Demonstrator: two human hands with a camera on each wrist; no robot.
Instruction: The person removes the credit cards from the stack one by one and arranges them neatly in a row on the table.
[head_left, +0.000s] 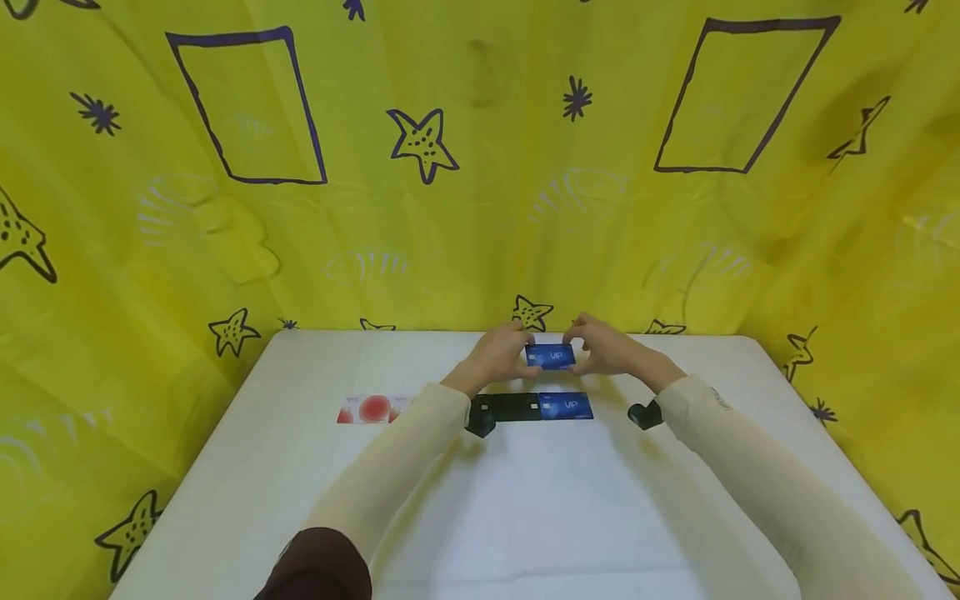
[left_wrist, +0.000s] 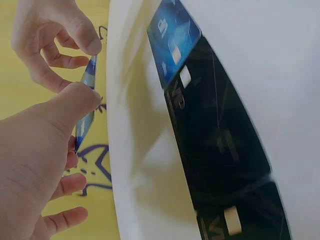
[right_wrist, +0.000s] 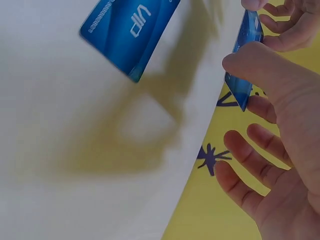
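Observation:
Both hands hold up a blue VIP card (head_left: 551,357) by its two short ends, above the back part of the table. My left hand (head_left: 497,358) pinches the left end between thumb and fingers. At the right end, my right hand (head_left: 609,346) pinches it the same way, other fingers spread apart in the right wrist view. Below, a second blue VIP card (head_left: 566,406) lies flat, its left end meeting a black card (left_wrist: 220,120). Another black card (left_wrist: 250,212) follows in that row, cut off by the left wrist view's edge. My left sleeve partly covers the row.
A white card with red fruit pictures (head_left: 375,409) lies at the row's left end. The white table (head_left: 585,508) ends at the back against a yellow curtain (head_left: 480,225) with drawn stars. Dark wrist-worn devices (head_left: 645,415) sit under both wrists.

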